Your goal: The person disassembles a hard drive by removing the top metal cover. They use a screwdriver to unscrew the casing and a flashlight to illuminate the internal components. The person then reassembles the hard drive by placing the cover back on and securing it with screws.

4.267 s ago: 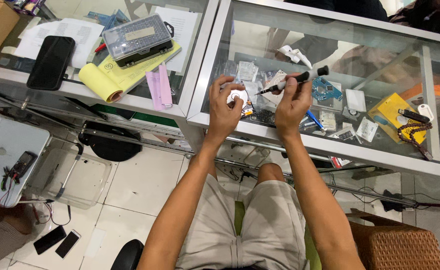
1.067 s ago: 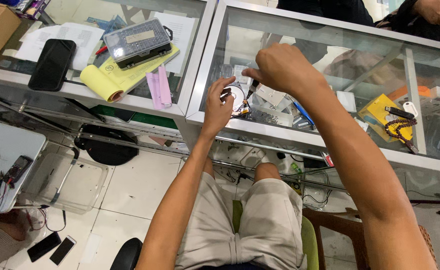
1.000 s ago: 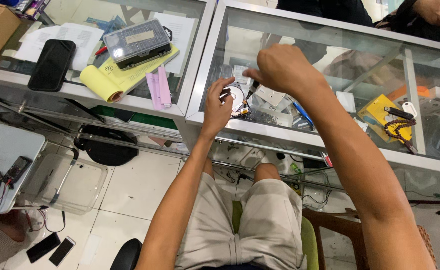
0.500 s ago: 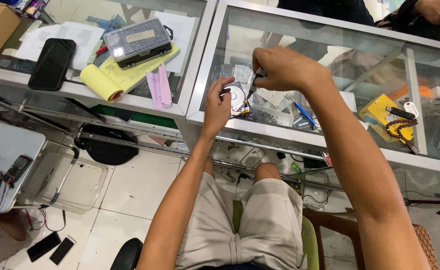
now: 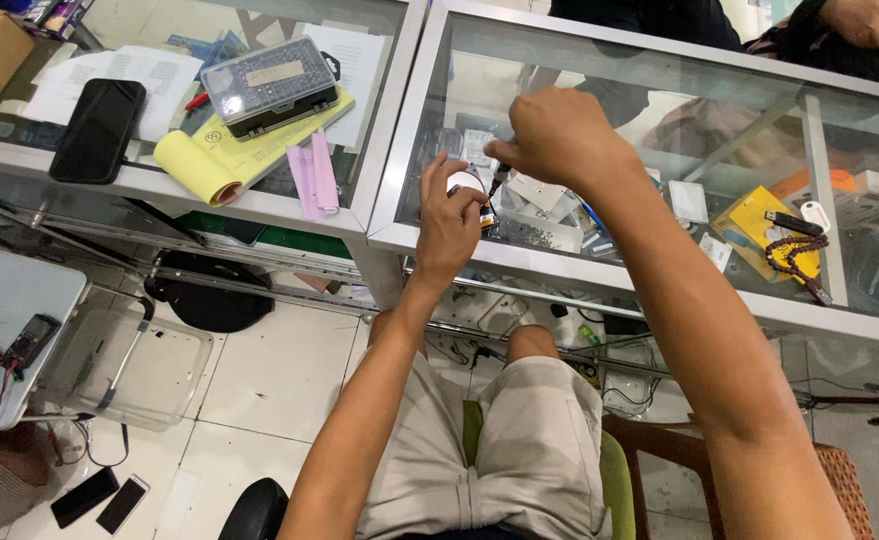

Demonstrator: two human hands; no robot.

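My left hand [image 5: 448, 222] rests on the glass counter [image 5: 659, 110] and pinches a small white round device [image 5: 464, 183] against the glass. My right hand [image 5: 557, 135] is raised above it, fingers closed on a thin dark screwdriver [image 5: 490, 192] whose tip points down at the device. Most of the tool's handle is hidden inside my fist. Small white packets [image 5: 476, 146] lie just beyond the device.
A grey screwdriver-bit case [image 5: 271, 84] sits on a rolled yellow pad [image 5: 209, 155], beside a black phone [image 5: 98, 129] and pink strips [image 5: 312, 178]. Yellow card, brown beads [image 5: 795, 258] and small parts lie at right. Another person's hands [image 5: 867, 18] show at top right.
My right arm has swung up over the counter and the screwdriver now points down at the device. My left hand stays on the device in almost the same place.
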